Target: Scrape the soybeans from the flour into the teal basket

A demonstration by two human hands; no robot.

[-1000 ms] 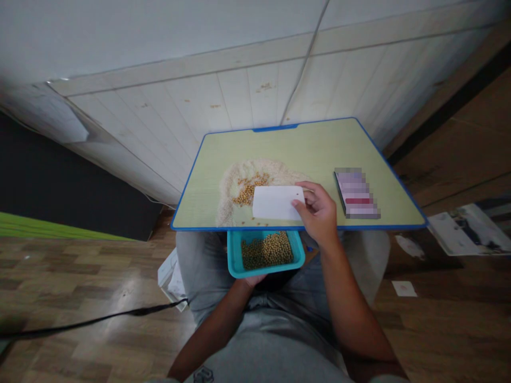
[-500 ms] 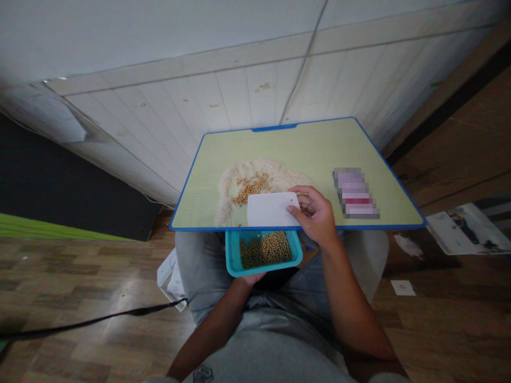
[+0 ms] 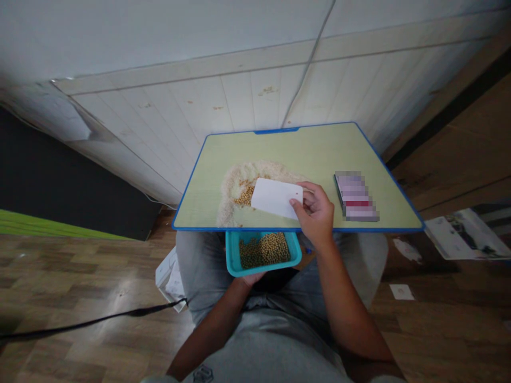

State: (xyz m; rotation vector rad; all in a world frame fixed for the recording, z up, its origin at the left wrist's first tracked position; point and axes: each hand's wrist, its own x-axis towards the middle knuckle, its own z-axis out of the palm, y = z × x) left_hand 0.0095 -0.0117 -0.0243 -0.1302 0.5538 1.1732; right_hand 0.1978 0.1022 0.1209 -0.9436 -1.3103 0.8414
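Note:
My right hand (image 3: 318, 210) grips a flat white plastic scraper card (image 3: 277, 198) by its right end, thumb on top. The card hangs over the board, its left edge beside a small heap of yellow soybeans (image 3: 244, 198). Around the beans lies a curved band of pale rice-like grains (image 3: 228, 199). Below the board's near edge my left hand (image 3: 254, 278) supports a turquoise plastic tray (image 3: 230, 264) from underneath; most of its fingers are hidden by the tray. Inside it, dark green beans (image 3: 249, 253) lie on the left and soybeans (image 3: 275, 248) on the right.
The pale green folding table (image 3: 319, 146) has a blue rim and stands against a white panelled wall (image 3: 179, 106). A blurred-out phone-like object (image 3: 356, 197) lies on its right side. A white box (image 3: 171, 279) is on the floor at left, near a dark strap (image 3: 139, 311).
My right hand has moved the white card up and away from the board's near edge, and the card has tilted. The tray stays in place.

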